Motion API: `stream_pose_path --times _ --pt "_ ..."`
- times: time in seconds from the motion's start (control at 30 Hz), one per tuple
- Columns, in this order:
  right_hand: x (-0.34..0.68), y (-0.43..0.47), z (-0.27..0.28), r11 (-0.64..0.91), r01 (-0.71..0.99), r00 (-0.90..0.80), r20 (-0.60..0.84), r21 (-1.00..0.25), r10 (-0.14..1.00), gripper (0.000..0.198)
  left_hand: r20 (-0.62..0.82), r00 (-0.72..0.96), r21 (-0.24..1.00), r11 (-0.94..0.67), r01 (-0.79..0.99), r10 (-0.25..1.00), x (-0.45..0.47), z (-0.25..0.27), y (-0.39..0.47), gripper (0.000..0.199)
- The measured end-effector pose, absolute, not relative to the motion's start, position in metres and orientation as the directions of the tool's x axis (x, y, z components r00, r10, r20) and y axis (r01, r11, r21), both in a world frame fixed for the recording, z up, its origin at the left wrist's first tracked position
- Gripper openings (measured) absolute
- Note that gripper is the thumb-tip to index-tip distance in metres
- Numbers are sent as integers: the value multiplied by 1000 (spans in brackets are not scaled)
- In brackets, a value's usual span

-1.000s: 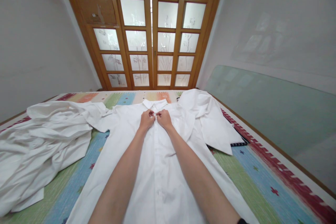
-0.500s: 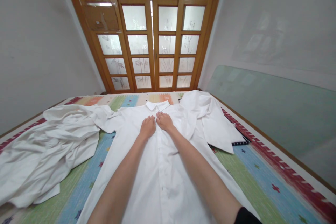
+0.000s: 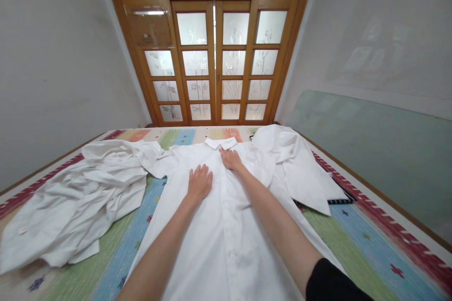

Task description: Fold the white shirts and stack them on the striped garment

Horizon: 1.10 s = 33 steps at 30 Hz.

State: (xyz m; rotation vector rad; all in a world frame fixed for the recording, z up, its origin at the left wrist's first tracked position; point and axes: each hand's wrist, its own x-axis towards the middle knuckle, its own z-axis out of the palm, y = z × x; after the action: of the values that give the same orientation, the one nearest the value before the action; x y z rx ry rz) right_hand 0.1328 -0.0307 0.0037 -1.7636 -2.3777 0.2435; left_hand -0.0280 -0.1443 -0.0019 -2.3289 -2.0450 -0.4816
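A white short-sleeved shirt (image 3: 201,244) lies spread front side up, its collar (image 3: 221,143) toward the far edge and its button placket running down the middle. My left hand (image 3: 200,182) rests flat on the chest of the shirt, left of the placket, fingers a little apart. Just below the collar, my right hand (image 3: 230,158) touches the top of the placket with its fingers stretched out. Its fingertips hide that bit of the placket.
Crumpled white cloth (image 3: 88,197) lies to the left. More white cloth (image 3: 307,174) is heaped on the right, over something dark-edged. Beneath is a colourful striped cover (image 3: 356,225). A pale green panel (image 3: 353,136) leans at the right wall. Wooden glazed doors (image 3: 215,56) stand behind.
My left hand has slid away from the placket, leftward and toward me across the shirt. My right hand has edged closer to the collar. The camera view has shifted slightly.
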Motion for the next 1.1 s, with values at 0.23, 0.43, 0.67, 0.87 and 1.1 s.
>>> stream_pose_path --times 0.23,0.43,0.67,0.87,1.1 --pt "135 -17 5 247 957 -248 11 -156 969 53 184 -49 126 26 992 982 -81 -7 -145 57" --pt "134 -24 7 219 964 -217 28 -153 976 54 187 -44 100 25 995 981 -83 -7 -148 62" --pt "139 -54 6 232 966 -235 -8 -115 972 59 133 -16 76 6 997 991 -80 1 -152 66" --pt "149 -93 0 281 953 -284 -12 -112 959 66 74 30 69 -36 997 997 -77 7 -155 67" --pt "164 -142 -3 295 950 -294 23 -107 955 75 42 17 62 -20 998 999 -79 9 -164 73"
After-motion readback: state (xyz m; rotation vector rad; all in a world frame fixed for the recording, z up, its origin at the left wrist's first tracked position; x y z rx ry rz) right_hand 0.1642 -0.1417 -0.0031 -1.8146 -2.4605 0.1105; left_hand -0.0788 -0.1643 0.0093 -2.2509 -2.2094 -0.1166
